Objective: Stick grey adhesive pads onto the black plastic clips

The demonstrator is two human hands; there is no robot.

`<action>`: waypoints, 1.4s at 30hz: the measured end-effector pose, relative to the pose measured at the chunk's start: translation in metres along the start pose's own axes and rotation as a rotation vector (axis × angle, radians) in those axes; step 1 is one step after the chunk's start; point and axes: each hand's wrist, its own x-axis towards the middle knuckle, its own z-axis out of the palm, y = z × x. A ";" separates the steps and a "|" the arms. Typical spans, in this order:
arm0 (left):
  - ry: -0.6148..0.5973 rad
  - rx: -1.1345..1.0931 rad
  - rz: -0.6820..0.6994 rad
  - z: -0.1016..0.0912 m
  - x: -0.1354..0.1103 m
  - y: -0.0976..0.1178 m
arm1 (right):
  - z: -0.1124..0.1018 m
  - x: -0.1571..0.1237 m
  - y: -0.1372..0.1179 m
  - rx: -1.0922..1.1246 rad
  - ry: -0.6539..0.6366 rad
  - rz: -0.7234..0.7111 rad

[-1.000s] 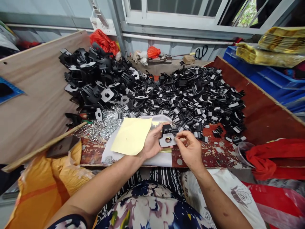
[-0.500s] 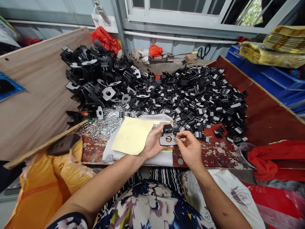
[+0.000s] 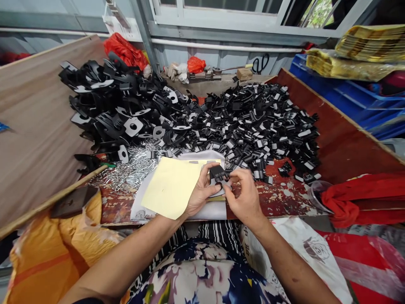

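Note:
In my left hand (image 3: 202, 190) is a black plastic clip (image 3: 217, 172), tilted, with a light grey face that has a round hole; my left thumb lies across that face. Thumb and fingers of my right hand (image 3: 245, 192) are closed at the clip's right edge, and their tips partly hide it. A pale yellow sheet (image 3: 169, 183) lies beside my left hand and partly over its wrist. Beneath both hands is a whitish cloth or sheet (image 3: 209, 211) on the worn red tabletop.
Large black clips (image 3: 110, 97) are heaped at the left, small black pieces (image 3: 262, 114) at the right. Metal pins (image 3: 139, 164) lie between them and a wooden stick (image 3: 63, 192). Boards flank the table; scissors (image 3: 261, 63) stand at the back. A clear cup (image 3: 318, 194) sits right.
The clip has tipped, so its black upper part shows more and its grey face less. My left thumb has come over the face. My right fingers are further over its edge. The view has shifted slightly.

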 end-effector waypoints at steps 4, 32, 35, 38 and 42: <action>-0.029 -0.051 -0.007 -0.004 -0.005 -0.002 | 0.001 -0.006 -0.003 -0.142 -0.032 -0.139; -0.082 -0.273 -0.304 -0.007 -0.025 0.017 | -0.008 0.004 -0.014 0.113 -0.143 0.152; -0.095 -0.256 -0.303 -0.007 -0.027 0.020 | -0.010 -0.001 -0.017 0.086 -0.228 0.136; -0.092 -0.204 -0.325 -0.008 -0.030 0.022 | -0.006 -0.003 -0.015 0.192 -0.300 0.216; -0.018 -0.064 -0.353 -0.015 -0.033 0.024 | 0.003 0.002 -0.013 0.309 -0.422 0.281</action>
